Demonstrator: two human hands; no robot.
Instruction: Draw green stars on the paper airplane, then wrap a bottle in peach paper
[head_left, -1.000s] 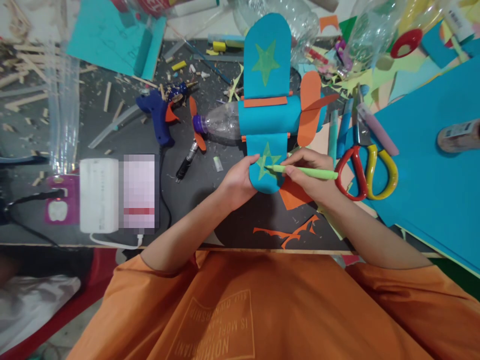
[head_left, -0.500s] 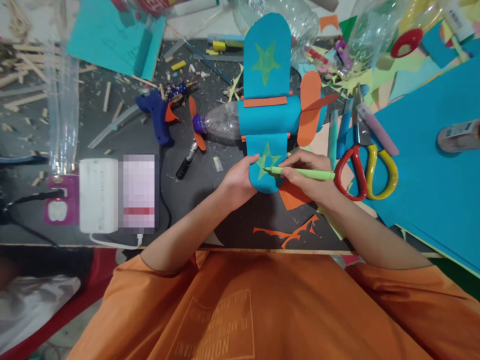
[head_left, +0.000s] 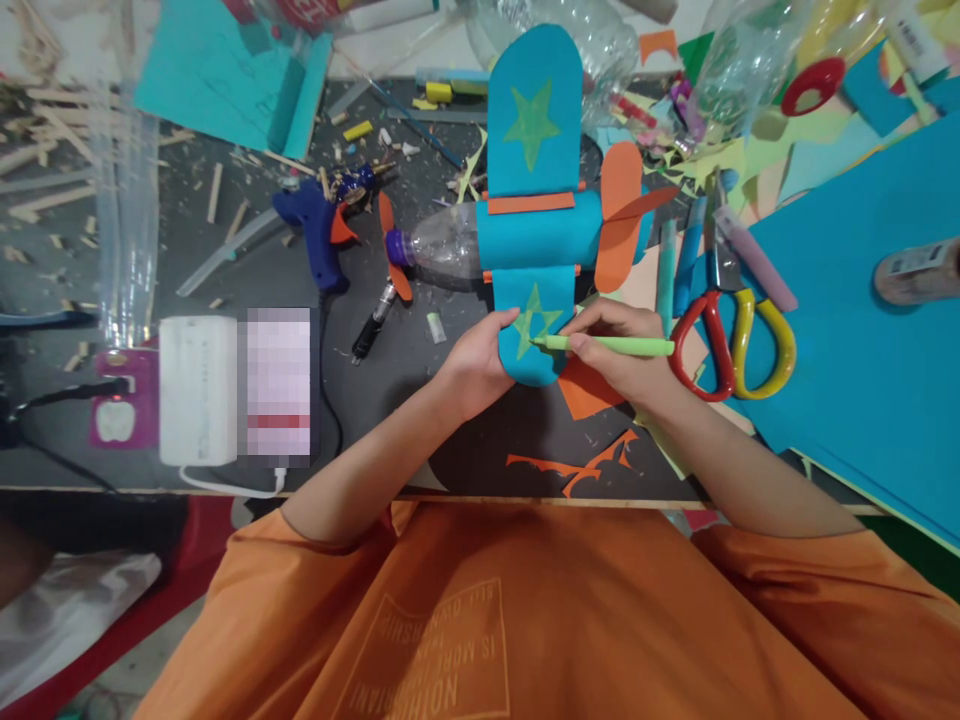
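A toy plane (head_left: 540, 235) made from a plastic bottle wrapped in blue paper lies across the table, with an orange propeller at its purple cap and an orange tail. My left hand (head_left: 484, 365) grips the rounded end of its near wing (head_left: 534, 285), thumb on top and fingers hidden beneath. In my right hand (head_left: 615, 345) is a light green marker (head_left: 630, 346), its tip touching a green star on that wing. The star is coloured around a small blue patch. The far wing (head_left: 534, 60) bears a filled green star.
Scissors (head_left: 726, 330) with red and yellow handles lie right of my right hand, by blue paper sheets (head_left: 847, 330). Left are a blue glue gun (head_left: 319, 230), a craft knife (head_left: 373, 322), a phone and a white box (head_left: 199, 390). Orange scraps (head_left: 577, 465) lie near the edge.
The marker has shifted very slightly to the right on the near wing's star. My left hand and the toy plane look unmoved.
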